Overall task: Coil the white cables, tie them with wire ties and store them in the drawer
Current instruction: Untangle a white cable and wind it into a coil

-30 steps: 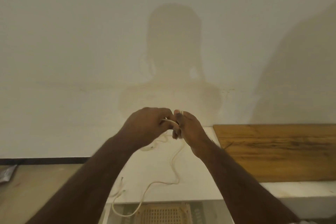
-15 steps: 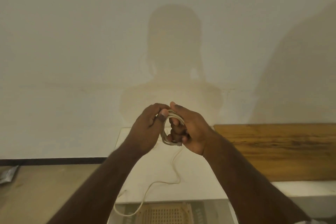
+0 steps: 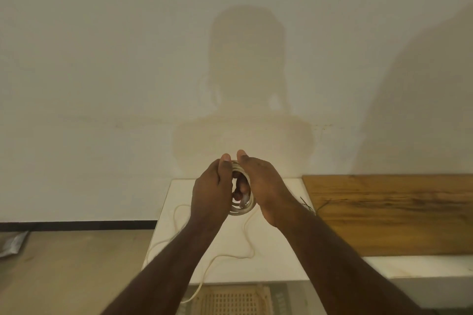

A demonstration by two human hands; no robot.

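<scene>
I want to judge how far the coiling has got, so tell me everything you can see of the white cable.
The white cable is thin, round and off-white, seemingly plastic-sheathed. Several turns form a small upright coil between the left hand and right hand, with fingers through the loop. A plug-like end shows inside the coil. The uncoiled rest hangs down, curves across the white tabletop and drops over its front edge. No tie is visible on the coil.

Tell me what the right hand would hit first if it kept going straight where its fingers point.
The right hand curls its fingers leftward around the cable coil, so past the coil it would probably meet the left hand almost at once. Depth between the two palms is hard to judge.
</scene>
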